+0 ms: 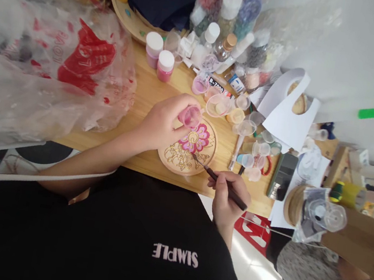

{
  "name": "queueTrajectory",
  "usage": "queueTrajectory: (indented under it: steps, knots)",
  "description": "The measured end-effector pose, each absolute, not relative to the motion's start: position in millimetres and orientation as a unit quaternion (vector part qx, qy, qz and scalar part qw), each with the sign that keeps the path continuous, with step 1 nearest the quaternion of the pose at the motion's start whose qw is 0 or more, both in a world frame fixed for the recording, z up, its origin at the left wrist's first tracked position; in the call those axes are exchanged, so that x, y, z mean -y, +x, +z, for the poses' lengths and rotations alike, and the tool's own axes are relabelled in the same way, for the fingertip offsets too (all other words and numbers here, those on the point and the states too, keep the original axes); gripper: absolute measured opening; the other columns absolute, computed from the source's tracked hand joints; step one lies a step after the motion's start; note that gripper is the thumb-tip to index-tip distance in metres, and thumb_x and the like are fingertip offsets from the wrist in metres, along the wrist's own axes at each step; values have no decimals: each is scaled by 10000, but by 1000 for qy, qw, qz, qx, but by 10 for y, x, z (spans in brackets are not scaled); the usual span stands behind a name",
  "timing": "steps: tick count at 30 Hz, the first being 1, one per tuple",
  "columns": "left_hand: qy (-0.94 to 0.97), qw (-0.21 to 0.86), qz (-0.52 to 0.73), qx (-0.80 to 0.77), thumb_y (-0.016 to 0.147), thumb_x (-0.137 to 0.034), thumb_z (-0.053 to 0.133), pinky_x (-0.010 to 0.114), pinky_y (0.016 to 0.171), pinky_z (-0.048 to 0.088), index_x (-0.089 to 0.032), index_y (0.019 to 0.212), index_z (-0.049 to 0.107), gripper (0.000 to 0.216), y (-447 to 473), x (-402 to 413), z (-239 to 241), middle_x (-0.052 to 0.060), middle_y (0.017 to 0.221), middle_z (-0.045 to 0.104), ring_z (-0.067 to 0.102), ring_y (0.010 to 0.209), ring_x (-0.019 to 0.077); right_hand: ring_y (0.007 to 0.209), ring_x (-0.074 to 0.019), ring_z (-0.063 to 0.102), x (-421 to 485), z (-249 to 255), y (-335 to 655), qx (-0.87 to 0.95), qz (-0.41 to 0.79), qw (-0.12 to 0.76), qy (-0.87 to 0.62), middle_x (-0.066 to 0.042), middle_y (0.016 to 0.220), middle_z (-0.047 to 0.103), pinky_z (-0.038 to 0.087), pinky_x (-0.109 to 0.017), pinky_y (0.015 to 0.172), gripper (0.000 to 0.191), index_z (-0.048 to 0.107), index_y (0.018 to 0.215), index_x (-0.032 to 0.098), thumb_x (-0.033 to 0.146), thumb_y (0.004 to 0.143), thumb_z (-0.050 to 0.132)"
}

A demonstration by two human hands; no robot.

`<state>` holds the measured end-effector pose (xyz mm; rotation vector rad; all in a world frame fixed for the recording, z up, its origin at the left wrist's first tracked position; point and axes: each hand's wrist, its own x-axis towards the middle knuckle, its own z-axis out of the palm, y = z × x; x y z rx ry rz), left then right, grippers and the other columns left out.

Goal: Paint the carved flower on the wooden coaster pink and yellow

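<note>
Here, the disc [192,144] lies on a wooden table [145,91] near a wall [367,55].

"What's the tabletop [143,90] made of?"

"Pale wood, smooth with a soft sheen. The round plaque [188,152] on it looks wooden too, its outlines metallic gold."

"And the little cup [190,116]?"

"Thin, clear plastic, glossy. The tool [212,173] has a smooth dark handle and a metal-looking tip."

"The bag [39,83]?"

"Crinkled, see-through plastic film that catches the light."

"The shirt [116,228]?"

"Matt black cloth. The cut-out sheet [287,132] is smooth, matt white paper."
</note>
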<state>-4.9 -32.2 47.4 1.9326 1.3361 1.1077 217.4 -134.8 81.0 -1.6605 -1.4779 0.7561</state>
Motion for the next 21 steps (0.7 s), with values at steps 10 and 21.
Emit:
queueTrajectory:
  steps: [10, 21]
  knots:
    - [711, 283, 385, -516, 867, -171, 628, 321, 888, 574, -179, 1148, 625, 282, -54, 325, 486, 43, 1062, 722, 690, 963, 192, 591, -158, 676, 1360, 797, 2182, 569, 294, 382, -666, 0, 689, 720, 520, -291, 574, 199, 711, 832, 205, 345, 955, 644]
    - [711, 292, 379, -515, 858, -167, 627, 325, 892, 571, -172, 1139, 634, 281, -47, 326, 490, 46, 1058, 726, 690, 960, 195, 594, -156, 679, 1358, 809, 2186, 581, 296, 378, -658, -3, 704, 732, 537, -293, 587, 182, 714, 829, 209, 319, 951, 635]
